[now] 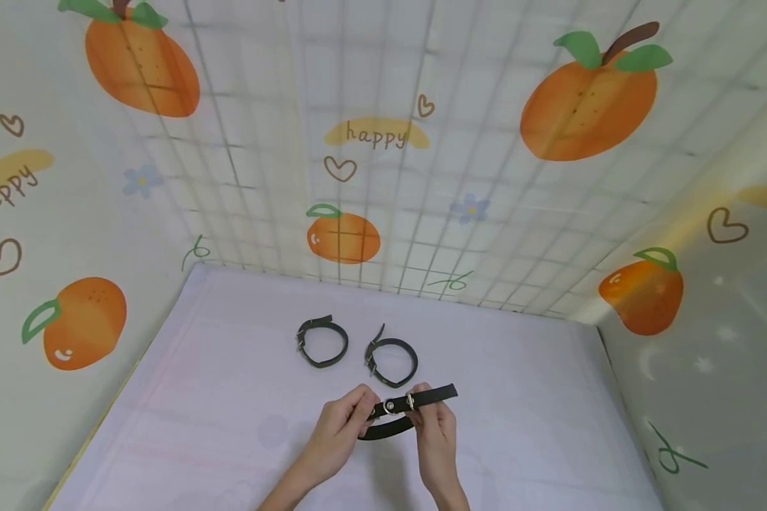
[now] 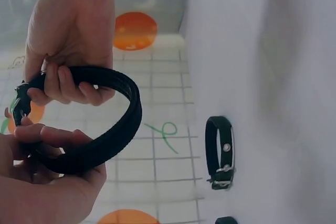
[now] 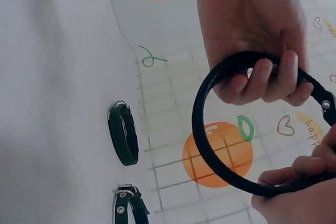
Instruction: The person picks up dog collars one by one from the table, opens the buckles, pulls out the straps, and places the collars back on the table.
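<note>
A black buckled collar (image 1: 386, 430) with a metal ring and buckle is held up in front of me between both hands. My left hand (image 1: 335, 434) pinches its left side with thumb and fingers; in the left wrist view this left hand (image 2: 52, 182) is the lower one. My right hand (image 1: 436, 443) grips the collar near the buckle, and the strap's flat end sticks out past it to the right. The band forms a loop in the right wrist view, where the right hand (image 3: 302, 195) is at lower right and the left hand (image 3: 257, 61) above.
Two similar black collars, a left one (image 1: 322, 342) and a right one (image 1: 392, 362), stand on the pale tabletop (image 1: 524, 397) just beyond my hands. Behind them rises a wire grid (image 1: 383, 191) covered by orange-printed sheeting, with covered sides at left and right.
</note>
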The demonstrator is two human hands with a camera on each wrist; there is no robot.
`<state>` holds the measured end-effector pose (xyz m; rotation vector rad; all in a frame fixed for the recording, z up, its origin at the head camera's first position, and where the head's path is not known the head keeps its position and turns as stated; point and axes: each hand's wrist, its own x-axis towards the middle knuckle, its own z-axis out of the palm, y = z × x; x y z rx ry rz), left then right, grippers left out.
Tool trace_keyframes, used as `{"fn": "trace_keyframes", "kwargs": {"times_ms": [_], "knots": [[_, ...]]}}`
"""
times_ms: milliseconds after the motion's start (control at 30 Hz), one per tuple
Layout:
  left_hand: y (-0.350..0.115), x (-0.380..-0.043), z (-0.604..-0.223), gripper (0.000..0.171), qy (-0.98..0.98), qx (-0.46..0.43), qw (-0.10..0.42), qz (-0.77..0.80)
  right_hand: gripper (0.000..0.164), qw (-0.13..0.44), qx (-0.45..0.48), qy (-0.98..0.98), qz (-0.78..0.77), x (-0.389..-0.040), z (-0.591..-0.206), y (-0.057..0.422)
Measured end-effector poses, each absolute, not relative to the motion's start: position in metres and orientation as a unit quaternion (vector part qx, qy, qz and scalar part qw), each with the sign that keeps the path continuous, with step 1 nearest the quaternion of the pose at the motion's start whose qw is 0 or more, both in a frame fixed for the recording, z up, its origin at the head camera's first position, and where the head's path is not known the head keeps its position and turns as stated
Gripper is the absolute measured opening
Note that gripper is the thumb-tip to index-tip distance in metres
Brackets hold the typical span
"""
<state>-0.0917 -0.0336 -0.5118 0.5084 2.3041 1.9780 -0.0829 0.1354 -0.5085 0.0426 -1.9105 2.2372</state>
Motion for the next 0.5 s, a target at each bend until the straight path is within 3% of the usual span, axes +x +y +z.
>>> {"fn": "trace_keyframes", "kwargs": {"times_ms": [233, 500], "knots": [[-0.0295, -0.0953, -0.5044, 0.034, 0.771, 0.172, 0.014, 0.613, 0.04, 0.115, 0.034, -0.726, 0.677, -0.0839, -0.508, 0.1372], [-0.0287, -0.0946, -0.5093, 0.033, 0.777, 0.176, -0.013, 0.604, 0.047, 0.095, -0.001, -0.648, 0.756, -0.0853, -0.5036, 0.1432]]}}
